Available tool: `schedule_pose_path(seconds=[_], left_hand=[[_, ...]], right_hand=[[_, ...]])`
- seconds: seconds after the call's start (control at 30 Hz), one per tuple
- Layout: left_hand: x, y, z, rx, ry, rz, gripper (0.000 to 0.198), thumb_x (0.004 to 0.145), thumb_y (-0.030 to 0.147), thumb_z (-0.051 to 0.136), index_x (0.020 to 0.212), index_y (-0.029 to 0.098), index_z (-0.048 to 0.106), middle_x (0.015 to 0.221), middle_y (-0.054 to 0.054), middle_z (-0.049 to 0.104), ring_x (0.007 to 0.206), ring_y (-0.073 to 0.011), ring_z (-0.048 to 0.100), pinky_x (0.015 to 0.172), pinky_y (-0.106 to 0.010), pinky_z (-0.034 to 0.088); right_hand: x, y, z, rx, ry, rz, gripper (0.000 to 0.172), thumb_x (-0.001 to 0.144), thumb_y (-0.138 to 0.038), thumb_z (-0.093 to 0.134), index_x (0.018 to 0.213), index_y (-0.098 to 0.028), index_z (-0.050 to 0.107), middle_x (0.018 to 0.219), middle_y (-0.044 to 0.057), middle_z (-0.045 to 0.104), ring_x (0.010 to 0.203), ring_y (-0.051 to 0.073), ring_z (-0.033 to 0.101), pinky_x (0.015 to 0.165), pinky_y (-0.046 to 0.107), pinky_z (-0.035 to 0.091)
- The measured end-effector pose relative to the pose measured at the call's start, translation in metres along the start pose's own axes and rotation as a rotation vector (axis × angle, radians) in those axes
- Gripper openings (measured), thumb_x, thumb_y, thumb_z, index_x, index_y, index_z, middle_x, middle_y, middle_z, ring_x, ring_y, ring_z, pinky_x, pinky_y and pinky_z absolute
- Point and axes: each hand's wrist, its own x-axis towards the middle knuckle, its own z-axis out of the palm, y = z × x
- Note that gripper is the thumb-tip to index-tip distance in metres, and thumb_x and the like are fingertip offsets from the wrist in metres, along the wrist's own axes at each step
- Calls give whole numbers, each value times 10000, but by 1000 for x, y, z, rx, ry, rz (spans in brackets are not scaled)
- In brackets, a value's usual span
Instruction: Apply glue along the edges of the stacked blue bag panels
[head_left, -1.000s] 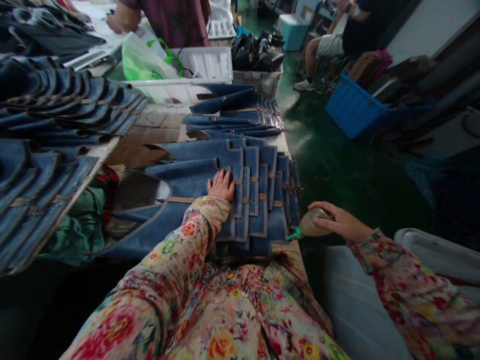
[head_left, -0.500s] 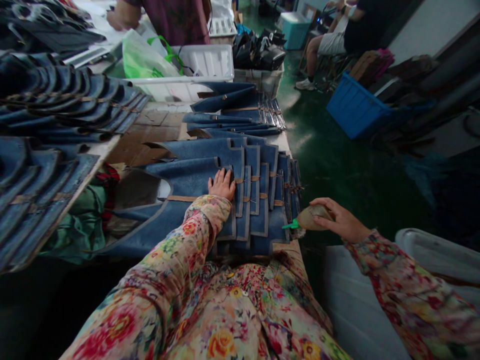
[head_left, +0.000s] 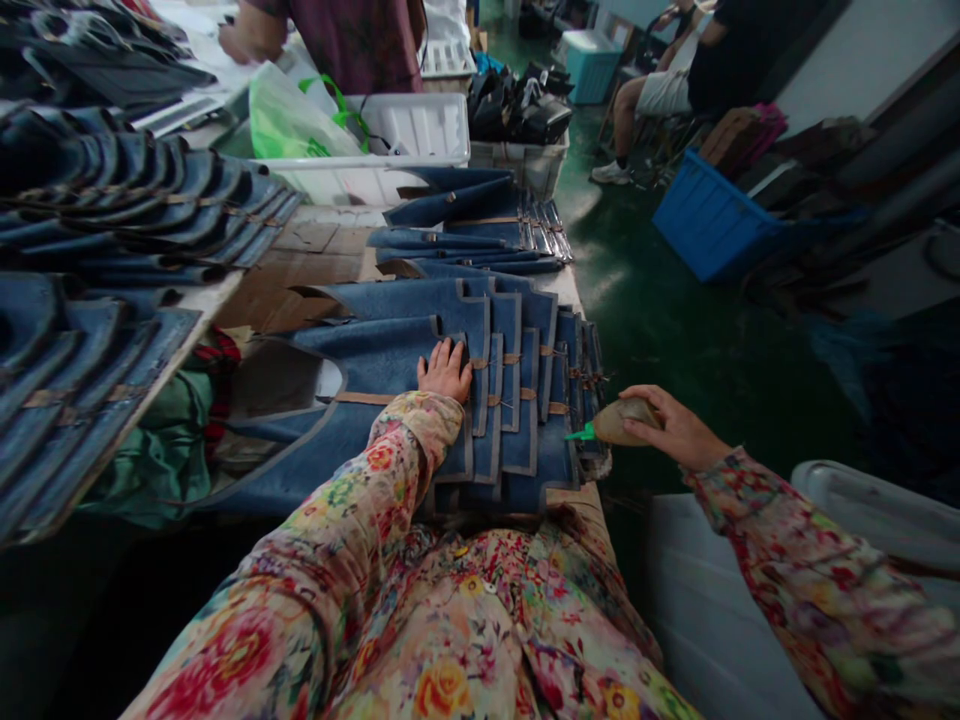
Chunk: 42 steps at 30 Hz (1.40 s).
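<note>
My left hand (head_left: 445, 372) lies flat with fingers spread on the top one of several overlapping blue pieces (head_left: 390, 350), which look like leather or fabric. Grey edging and tan strips show on these pieces, stacked in steps toward the right table edge. In my right hand (head_left: 675, 430) is a squeeze bottle (head_left: 626, 421) with a brownish body and a green nozzle (head_left: 580, 433). The nozzle points left, over or at the right ends of the lower pieces; whether it touches them I cannot tell.
More blue pieces (head_left: 135, 200) lie fanned on the left table. Behind the stack stands a white bin (head_left: 420, 130) with a green-and-white bag. A blue crate (head_left: 712, 215) is on the green floor at right, a white container (head_left: 720, 580) nearer. Two other people are further back.
My right hand has moved slightly away from me with the bottle, and its nozzle has shifted up along the pieces' right ends. My left hand stays in place.
</note>
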Motion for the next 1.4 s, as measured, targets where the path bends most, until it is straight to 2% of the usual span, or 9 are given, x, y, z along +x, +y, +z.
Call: schedule_pose_path(seconds=[0.1, 0.27, 0.53, 0.73, 0.93, 1.13, 1.4], left_hand=[[0, -1, 1, 1, 1, 4, 548, 927, 418, 312, 1441, 233, 353, 1519, -30, 293, 1389, -193, 268, 1141, -472, 187], [-1, -1, 2, 0, 11, 11, 545, 930, 420, 308, 1437, 229, 359, 1519, -29, 294, 1389, -197, 269, 1140, -478, 187], [0, -2, 3, 9, 16, 11, 549, 926, 431, 311, 1440, 242, 356, 1518, -35, 296, 1389, -194, 272, 1143, -463, 184], [1, -2, 3, 4, 5, 8, 548, 925, 427, 317, 1437, 237, 361, 1518, -32, 296, 1392, -198, 263, 1140, -472, 188], [1, -3, 5, 1, 26, 20, 545, 928, 427, 310, 1434, 232, 364, 1516, -35, 302, 1390, -196, 267, 1136, -479, 195], [0, -2, 3, 0, 18, 9, 542, 928, 423, 315, 1435, 236, 364, 1515, -34, 304, 1389, -198, 268, 1138, -473, 190], [0, -2, 4, 8, 4, 7, 543, 930, 418, 319, 1439, 233, 354, 1523, -21, 285, 1390, -197, 267, 1135, -486, 198]], right_hand=[[4, 2, -1, 11, 23, 8, 473, 736, -580, 580, 1070, -247, 548, 1109, 80, 581, 1050, 278, 575, 917, 430, 482], [1, 2, -3, 30, -94, -19, 455, 754, -553, 584, 1087, -246, 543, 1105, 75, 580, 1038, 265, 581, 895, 409, 493], [15, 4, 4, -89, 121, -109, 401, 770, -488, 563, 1085, -243, 525, 1131, 85, 551, 1110, 279, 530, 986, 463, 417], [16, 4, 6, -94, 94, -133, 400, 776, -479, 564, 1097, -246, 515, 1141, 81, 546, 1112, 273, 528, 981, 452, 419], [21, 2, 7, -91, 168, -127, 379, 775, -466, 565, 1075, -241, 516, 1127, 88, 545, 1118, 281, 521, 986, 466, 409], [24, 1, 6, -101, 139, -142, 374, 780, -462, 566, 1073, -235, 522, 1116, 88, 552, 1097, 277, 532, 974, 457, 420], [53, 13, 10, -91, 303, -224, 356, 757, -429, 615, 1042, -229, 536, 1048, 81, 563, 1033, 268, 563, 932, 456, 454]])
